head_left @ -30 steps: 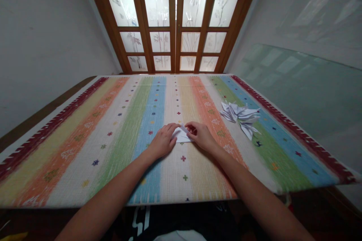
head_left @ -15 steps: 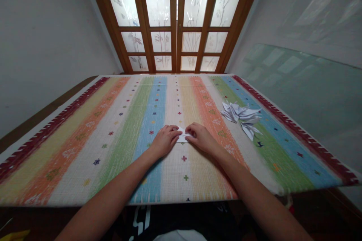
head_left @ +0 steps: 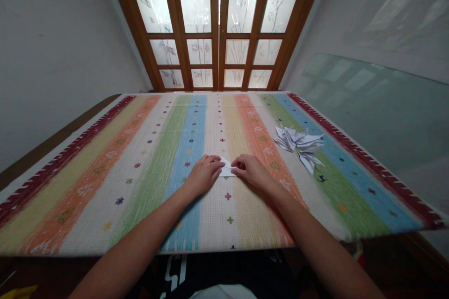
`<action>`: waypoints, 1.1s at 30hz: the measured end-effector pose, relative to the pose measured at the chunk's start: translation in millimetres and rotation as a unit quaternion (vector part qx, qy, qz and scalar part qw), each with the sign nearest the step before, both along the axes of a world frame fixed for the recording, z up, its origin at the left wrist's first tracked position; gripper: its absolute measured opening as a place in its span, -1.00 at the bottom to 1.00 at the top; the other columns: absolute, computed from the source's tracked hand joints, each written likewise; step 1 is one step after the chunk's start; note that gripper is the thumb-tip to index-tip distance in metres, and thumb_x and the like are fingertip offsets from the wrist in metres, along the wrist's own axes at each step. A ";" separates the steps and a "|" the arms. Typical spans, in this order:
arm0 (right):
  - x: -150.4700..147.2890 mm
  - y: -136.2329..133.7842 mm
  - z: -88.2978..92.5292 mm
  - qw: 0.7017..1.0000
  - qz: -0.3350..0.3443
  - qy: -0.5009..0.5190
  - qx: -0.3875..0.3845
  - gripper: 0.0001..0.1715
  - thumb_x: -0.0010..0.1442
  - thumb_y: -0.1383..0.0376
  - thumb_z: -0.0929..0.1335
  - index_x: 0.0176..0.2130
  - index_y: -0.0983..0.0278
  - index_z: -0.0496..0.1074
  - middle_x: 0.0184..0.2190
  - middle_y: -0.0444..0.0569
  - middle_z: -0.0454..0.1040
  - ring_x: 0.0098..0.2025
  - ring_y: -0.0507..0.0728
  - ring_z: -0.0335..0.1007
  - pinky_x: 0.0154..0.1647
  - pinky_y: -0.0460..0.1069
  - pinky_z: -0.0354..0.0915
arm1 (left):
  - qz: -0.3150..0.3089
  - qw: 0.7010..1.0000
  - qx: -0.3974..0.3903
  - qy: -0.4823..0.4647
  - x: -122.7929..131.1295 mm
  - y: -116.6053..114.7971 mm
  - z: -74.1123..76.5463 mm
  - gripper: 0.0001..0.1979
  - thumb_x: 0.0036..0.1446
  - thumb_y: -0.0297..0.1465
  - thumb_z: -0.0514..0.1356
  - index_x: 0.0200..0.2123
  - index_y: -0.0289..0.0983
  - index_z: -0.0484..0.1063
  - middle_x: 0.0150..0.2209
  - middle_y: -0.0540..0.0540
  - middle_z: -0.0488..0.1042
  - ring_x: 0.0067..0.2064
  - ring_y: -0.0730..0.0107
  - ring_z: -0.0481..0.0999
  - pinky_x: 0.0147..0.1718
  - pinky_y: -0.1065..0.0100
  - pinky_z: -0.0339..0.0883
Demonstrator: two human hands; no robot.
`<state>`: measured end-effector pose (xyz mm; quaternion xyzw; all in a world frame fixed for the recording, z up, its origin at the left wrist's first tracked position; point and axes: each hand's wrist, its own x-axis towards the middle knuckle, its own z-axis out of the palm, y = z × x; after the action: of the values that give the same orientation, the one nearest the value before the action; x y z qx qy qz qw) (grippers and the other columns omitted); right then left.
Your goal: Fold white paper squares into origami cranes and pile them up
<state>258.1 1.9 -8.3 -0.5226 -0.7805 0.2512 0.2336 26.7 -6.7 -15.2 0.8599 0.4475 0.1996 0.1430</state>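
A small folded piece of white paper lies on the striped tablecloth in front of me. My left hand has its fingers closed on the paper's left side, fingertips near its upper left edge. At the right side, my right hand pinches the paper's corner between thumb and curled fingers. Between the two hands the paper's middle shows, with a fold line across it. The paper's outer ends are hidden under my fingers.
To the right lies a pile of folded white paper pieces with pointed tips. The table's striped cloth reaches to the near edge. Beyond the table stand wood-framed glass doors. A glass panel leans along the right wall.
My right hand has shifted slightly to the right, and more of the paper's middle shows between my hands. My left hand has barely moved.
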 end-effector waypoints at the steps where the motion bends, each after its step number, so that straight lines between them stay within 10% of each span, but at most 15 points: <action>1: 0.0 -0.1 0.1 1.000 0.000 0.001 0.004 -0.89 0.20 0.41 0.54 -0.21 0.29 0.67 -0.30 0.03 0.62 -0.30 0.13 0.48 -0.24 -0.01 0.27 | 0.002 1.000 0.002 -0.010 0.0 -0.3 -0.2 -0.71 0.40 -0.43 0.17 0.13 -0.22 0.56 0.14 -0.21 0.58 0.15 0.03 0.50 0.20 -0.04 0.39; 8: 3.7 -1.5 5.3 1.000 0.006 0.026 -0.013 -0.94 0.29 0.35 0.47 -0.22 0.27 0.64 -0.38 -0.03 0.62 -0.35 0.12 0.49 -0.30 -0.02 0.25 | 0.046 0.994 -0.027 -0.095 -4.2 3.0 -4.7 -0.71 0.47 -0.45 -0.01 0.04 -0.25 0.49 -0.06 -0.20 0.62 -0.01 0.14 0.59 0.07 0.06 0.47; 16: 8.4 1.9 4.6 0.997 -0.036 0.067 0.017 -0.72 0.18 0.51 0.43 -0.11 0.27 0.55 -0.37 -0.05 0.61 -0.36 0.10 0.51 -0.29 -0.04 0.31 | -0.006 0.995 -0.032 -0.094 -10.6 0.5 1.4 -0.93 0.27 -0.43 0.30 -0.18 -0.22 0.58 0.06 -0.20 0.60 0.11 0.09 0.56 0.19 -0.03 0.41; 22: 8.5 0.7 4.0 0.999 -0.022 0.039 0.011 -0.95 0.22 0.42 0.46 -0.31 0.30 0.57 -0.45 -0.06 0.58 -0.42 0.09 0.45 -0.35 -0.04 0.25 | -0.014 0.997 -0.040 -0.070 -10.4 -5.0 5.5 -0.62 0.10 -0.39 0.48 -0.01 -0.22 0.55 0.14 -0.23 0.54 0.18 0.01 0.50 0.21 -0.03 0.39; 33: 6.0 -2.0 7.4 0.994 -0.055 0.089 0.014 -0.79 0.12 0.48 0.47 -0.21 0.25 0.59 -0.42 -0.06 0.60 -0.40 0.11 0.51 -0.33 -0.04 0.32 | -0.028 0.997 -0.024 -0.061 -12.2 -5.0 -1.9 -0.33 0.04 -0.18 0.52 0.19 -0.20 0.46 0.25 -0.31 0.42 0.27 -0.08 0.41 0.27 -0.13 0.33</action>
<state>264.0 -0.1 -0.8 -0.5369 -0.7301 0.2724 0.3232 14.5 -11.7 -17.1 0.8547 0.4180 0.2371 0.1964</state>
